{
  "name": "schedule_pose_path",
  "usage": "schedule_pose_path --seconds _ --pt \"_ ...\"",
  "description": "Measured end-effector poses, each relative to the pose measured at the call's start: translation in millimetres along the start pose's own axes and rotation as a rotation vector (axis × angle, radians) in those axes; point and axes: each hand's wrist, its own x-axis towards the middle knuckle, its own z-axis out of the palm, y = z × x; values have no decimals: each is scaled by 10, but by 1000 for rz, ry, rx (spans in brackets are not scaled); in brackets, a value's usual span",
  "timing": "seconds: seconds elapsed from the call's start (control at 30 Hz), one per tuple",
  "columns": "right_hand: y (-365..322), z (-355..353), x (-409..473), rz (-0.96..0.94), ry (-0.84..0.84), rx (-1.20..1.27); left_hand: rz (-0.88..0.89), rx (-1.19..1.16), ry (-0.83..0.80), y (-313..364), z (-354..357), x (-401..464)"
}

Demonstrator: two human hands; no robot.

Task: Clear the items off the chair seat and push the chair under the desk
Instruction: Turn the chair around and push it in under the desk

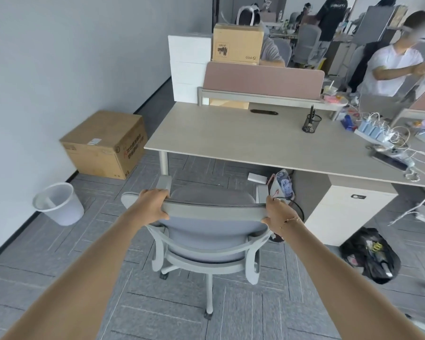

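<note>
A grey office chair (214, 224) stands on the carpet in front of the light wooden desk (231, 133), its back toward me and its seat facing the desk. The visible part of the seat (214, 195) is bare. My left hand (152, 204) grips the left end of the backrest's top edge. My right hand (279, 212) grips the right end of the same edge. The chair's front sits just short of the desk's near edge.
Under the desk lie a white box (257, 178) and a patterned bag (282, 185); a white drawer cabinet (349, 212) stands at the right. A black bag (371, 256) lies on the floor, a white bin (58, 203) and cardboard box (103, 146) at the left. A pen cup (310, 123) and cables are on the desk. People work behind.
</note>
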Motion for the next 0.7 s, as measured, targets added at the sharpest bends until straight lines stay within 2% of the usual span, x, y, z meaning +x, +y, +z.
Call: schedule_pose_path --seconds 0.4,0.7 --pt "189 -326 1331 63 57 167 72 5 10 -174 -195 1488" --pt "109 -446 2037 121 63 126 132 34 -36 -419 -353 2340"
